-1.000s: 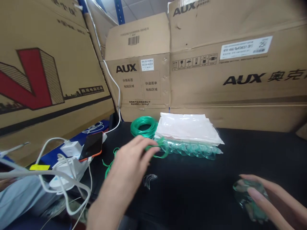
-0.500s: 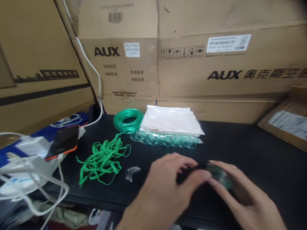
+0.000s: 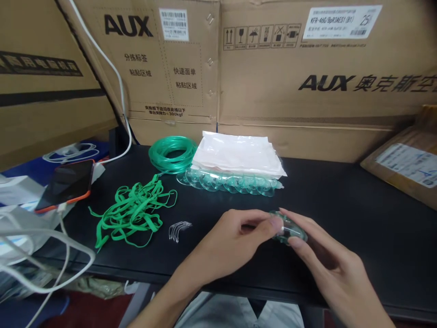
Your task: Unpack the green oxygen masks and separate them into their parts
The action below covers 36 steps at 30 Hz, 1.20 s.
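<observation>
Low over the front of the black table, both hands hold a small clear green plastic face mask [image 3: 293, 231], of the oxygen-mask kind. My left hand [image 3: 247, 232] is closed on its left end, thumb on top. My right hand [image 3: 319, 243] grips the other end between thumb and fingers; part of the mask is hidden behind the fingers. Left of my hands lie several thin, bent metal strips [image 3: 179, 230]. A tangle of green elastic straps [image 3: 134, 212] is farther left. Behind my hands runs a row of nested green masks [image 3: 232, 182].
White packets in clear film [image 3: 235, 152] lie at the back beside coiled green tubing [image 3: 172, 154]. At left are a phone [image 3: 68, 183] and white cables [image 3: 51, 234]. Large cardboard boxes [image 3: 259, 100] wall off the back; a taped carton [image 3: 403, 159] stands at right.
The view has tilted down, so the table's front edge and my lap now show. Both hands still hold the mask, which is less blurred and more visible between the thumbs.
</observation>
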### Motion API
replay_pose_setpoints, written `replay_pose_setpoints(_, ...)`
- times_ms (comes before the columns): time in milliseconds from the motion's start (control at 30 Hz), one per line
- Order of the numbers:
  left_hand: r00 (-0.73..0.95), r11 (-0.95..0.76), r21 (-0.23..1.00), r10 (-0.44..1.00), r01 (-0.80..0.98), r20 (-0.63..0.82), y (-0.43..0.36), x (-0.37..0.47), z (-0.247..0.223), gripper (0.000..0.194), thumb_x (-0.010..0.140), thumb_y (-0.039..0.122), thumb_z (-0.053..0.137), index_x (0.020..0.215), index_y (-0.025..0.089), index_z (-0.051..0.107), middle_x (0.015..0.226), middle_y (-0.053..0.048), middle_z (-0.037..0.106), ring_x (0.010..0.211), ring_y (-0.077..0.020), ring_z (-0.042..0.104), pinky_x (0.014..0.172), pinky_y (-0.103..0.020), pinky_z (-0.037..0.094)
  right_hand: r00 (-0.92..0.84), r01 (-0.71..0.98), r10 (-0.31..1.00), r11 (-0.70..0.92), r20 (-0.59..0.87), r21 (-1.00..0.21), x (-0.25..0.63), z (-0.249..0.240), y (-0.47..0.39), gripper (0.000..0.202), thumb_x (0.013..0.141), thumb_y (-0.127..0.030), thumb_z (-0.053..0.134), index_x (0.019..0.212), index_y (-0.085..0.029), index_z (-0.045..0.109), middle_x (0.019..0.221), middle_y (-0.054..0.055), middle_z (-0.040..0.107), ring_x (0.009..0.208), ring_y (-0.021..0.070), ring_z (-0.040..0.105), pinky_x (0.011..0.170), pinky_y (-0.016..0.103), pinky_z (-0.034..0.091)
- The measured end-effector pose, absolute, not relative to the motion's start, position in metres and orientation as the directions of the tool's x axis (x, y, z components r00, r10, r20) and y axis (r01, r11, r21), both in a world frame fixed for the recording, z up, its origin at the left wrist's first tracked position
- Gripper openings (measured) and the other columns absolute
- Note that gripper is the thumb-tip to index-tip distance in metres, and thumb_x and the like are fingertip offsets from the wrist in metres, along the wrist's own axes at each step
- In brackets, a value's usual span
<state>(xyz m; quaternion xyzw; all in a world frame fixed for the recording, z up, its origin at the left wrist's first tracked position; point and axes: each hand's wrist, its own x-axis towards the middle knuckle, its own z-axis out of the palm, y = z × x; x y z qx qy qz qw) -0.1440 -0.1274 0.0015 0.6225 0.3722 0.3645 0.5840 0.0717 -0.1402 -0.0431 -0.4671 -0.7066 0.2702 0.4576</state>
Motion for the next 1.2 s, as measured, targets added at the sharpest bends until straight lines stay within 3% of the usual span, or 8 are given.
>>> replay_pose_setpoints(167, 0.455, 0.029, 0.998, 0.889, 0.051, -0.049, -0.124, -0.149, 0.002, 0.028, 0.102, 0.035, 0.065, 0.122, 0.021, 0.079, 0.114, -0.003, 0.079, 0.111, -0.0201, 0.070, 0.102, -0.033, 0.050, -0.148, 0.437, 0.906, 0.420, 0.397, -0.796, 0.074, -0.044, -0.142, 0.036, 0.099, -0.036, 0.069, 0.135, -0.039, 0.073, 0.142, 0.000, 0.071, 0.135, 0.0247, 0.064, 0.111, 0.031, 0.054)
replay_pose_setpoints(333, 0.485, 0.029, 0.999, 0.874, 0.015, -0.033, -0.123, -0.148, -0.003, 0.030, 0.102, 0.030, 0.062, 0.126, 0.021, 0.076, 0.114, -0.006, 0.077, 0.097, -0.0183, 0.072, 0.073, -0.025, 0.057, -0.132, 0.427, 0.916, 0.398, 0.380, -0.812, 0.073, -0.042, -0.142, 0.038, 0.096, -0.037, 0.072, 0.133, -0.036, 0.075, 0.138, 0.002, 0.073, 0.129, 0.0270, 0.069, 0.105, 0.034, 0.059)
replay_pose_setpoints(467, 0.471, 0.015, 0.999, 0.881, 0.034, -0.029, -0.127, -0.142, -0.008, 0.030, 0.101, 0.031, 0.062, 0.128, 0.025, 0.073, 0.112, -0.006, 0.075, 0.085, -0.0176, 0.076, 0.051, -0.018, 0.050, -0.093, 0.377, 0.924, 0.377, 0.371, -0.846, 0.070, -0.039, -0.141, 0.035, 0.092, -0.037, 0.076, 0.126, -0.035, 0.079, 0.126, 0.002, 0.080, 0.113, 0.0256, 0.077, 0.094, 0.030, 0.064)
replay_pose_setpoints(567, 0.454, 0.004, 0.999, 0.891, 0.047, -0.025, -0.130, -0.136, -0.012, 0.024, 0.097, 0.024, 0.065, 0.120, 0.025, 0.073, 0.108, -0.003, 0.076, 0.076, -0.0151, 0.076, 0.047, -0.015, 0.047, -0.057, 0.331, 0.930, 0.360, 0.363, -0.872, 0.068, -0.036, -0.141, 0.028, 0.090, -0.037, 0.077, 0.117, -0.034, 0.083, 0.118, 0.001, 0.082, 0.103, 0.0241, 0.080, 0.086, 0.026, 0.066)
replay_pose_setpoints(733, 0.393, 0.021, 1.000, 0.919, 0.007, -0.022, -0.130, -0.128, -0.018, 0.015, 0.095, 0.026, 0.069, 0.109, 0.024, 0.065, 0.109, -0.003, 0.074, 0.073, -0.0157, 0.077, 0.042, -0.014, 0.046, -0.046, 0.323, 0.952, 0.302, 0.304, -0.897, 0.069, -0.036, -0.142, 0.025, 0.089, -0.040, 0.079, 0.113, -0.035, 0.085, 0.116, 0.001, 0.083, 0.106, 0.0244, 0.080, 0.088, 0.025, 0.065)
replay_pose_setpoints(867, 0.358, 0.034, 0.998, 0.934, -0.044, -0.016, -0.131, -0.130, -0.012, 0.016, 0.097, 0.031, 0.069, 0.108, 0.024, 0.060, 0.105, -0.002, 0.073, 0.075, -0.0161, 0.075, 0.050, -0.020, 0.056, 0.005, 0.339, 0.962, 0.257, 0.275, -0.905, 0.073, -0.038, -0.143, 0.030, 0.088, -0.044, 0.080, 0.116, -0.035, 0.084, 0.115, 0.001, 0.083, 0.106, 0.0256, 0.079, 0.087, 0.025, 0.066)
replay_pose_setpoints(1000, 0.382, -0.022, 0.997, 0.924, 0.070, -0.006, -0.134, -0.131, -0.007, 0.016, 0.098, 0.038, 0.070, 0.101, 0.022, 0.072, 0.097, 0.000, 0.075, 0.078, -0.0120, 0.072, 0.072, -0.023, 0.060, 0.027, 0.369, 0.955, 0.266, 0.296, -0.890, 0.074, -0.039, -0.144, 0.029, 0.088, -0.045, 0.080, 0.115, -0.035, 0.085, 0.116, 0.001, 0.083, 0.109, 0.0265, 0.079, 0.093, 0.028, 0.064)
replay_pose_setpoints(1200, 0.324, -0.221, 0.954, 0.934, 0.202, 0.148, -0.133, -0.127, -0.011, 0.010, 0.095, 0.035, 0.076, 0.092, 0.027, 0.082, 0.123, 0.005, 0.070, 0.093, -0.0095, 0.071, 0.078, -0.020, 0.055, 0.014, 0.386, 0.948, 0.289, 0.319, -0.876, 0.074, -0.042, -0.141, 0.029, 0.090, -0.041, 0.079, 0.118, -0.035, 0.084, 0.119, 0.001, 0.082, 0.110, 0.0270, 0.079, 0.095, 0.029, 0.065)
